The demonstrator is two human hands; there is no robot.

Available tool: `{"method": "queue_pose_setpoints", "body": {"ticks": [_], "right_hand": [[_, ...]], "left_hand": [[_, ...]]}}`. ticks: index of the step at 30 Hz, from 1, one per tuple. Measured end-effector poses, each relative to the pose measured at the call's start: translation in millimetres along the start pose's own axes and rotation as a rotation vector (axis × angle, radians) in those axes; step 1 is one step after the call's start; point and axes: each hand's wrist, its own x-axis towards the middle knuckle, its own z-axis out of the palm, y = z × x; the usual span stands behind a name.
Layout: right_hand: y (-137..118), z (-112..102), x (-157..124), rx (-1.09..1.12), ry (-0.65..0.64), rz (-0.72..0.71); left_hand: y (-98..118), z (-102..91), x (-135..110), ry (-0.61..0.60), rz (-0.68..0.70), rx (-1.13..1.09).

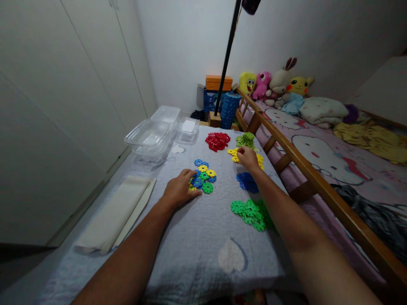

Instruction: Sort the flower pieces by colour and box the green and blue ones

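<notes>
My left hand [182,189] rests at the left side of a mixed pile of blue, yellow and green notched plastic discs [204,175]; its thumb and fingers are apart around the pile's edge. Over the yellow discs [234,155] is my right hand [248,158], its fingers drawn together; whatever they pinch is hidden. Dark blue discs [247,182] lie just nearer than that hand, and bright green discs [249,213] lie partly behind my right forearm. Light green pieces [245,140] and a heap of red pieces [217,140] sit at the far end.
Clear plastic containers [149,135] and a smaller lidded one [187,128] stand at the far left. A folded cream cloth [116,212] lies left of my left arm. The wooden bed rail [299,165] runs along the right, with a black pole [226,63] behind the table.
</notes>
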Motion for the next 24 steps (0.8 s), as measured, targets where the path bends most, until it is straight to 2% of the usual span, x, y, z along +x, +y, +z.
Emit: {"method": "queue_pose_setpoints", "body": {"ticks": [5,7,13,17,24], "right_hand": [[-37,13,-27,0.060,-0.389,-0.210],[-49,19,-37,0.048,-0.494,-0.293],[-68,37,-52,-0.124,-0.529,-0.435],[-69,42,-54,-0.170,-0.505,-0.392],[-60,41,-54,-0.058,-0.469,-0.324]], "left_hand": [[2,-0.8,0,-0.001,0.006,-0.007],[2,-0.4,0,0.000,0.008,-0.010],[0,0.7,2,0.010,0.011,-0.028],[0,-0.9,2,0.005,0.012,-0.034],[1,-0.4,3,0.011,0.007,-0.040]]}}
